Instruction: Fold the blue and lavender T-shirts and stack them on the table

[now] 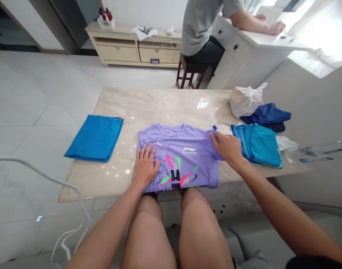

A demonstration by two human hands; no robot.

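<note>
A purple T-shirt (pixel 199 164) with a white logo and a bright pink, green and black print lies front up on the marble-look table (pixel 165 101), its lower edge at the table's near side. Flat on the shirt's left part, with fingers spread, rests my left hand (pixel 145 166). On the other side my right hand (pixel 227 147) pinches the shirt's sleeve between thumb and fingers. The left sleeve area is folded inward over the chest beneath my left hand.
A folded blue cloth (pixel 95 138) lies at the table's left. To the right are folded teal clothes (pixel 260 144), a white plastic bag (pixel 248 101), navy fabric (pixel 267 116) and a clear bottle (pixel 316 152). Beyond the table, a person (pixel 204 30) sits on a stool (pixel 192 71).
</note>
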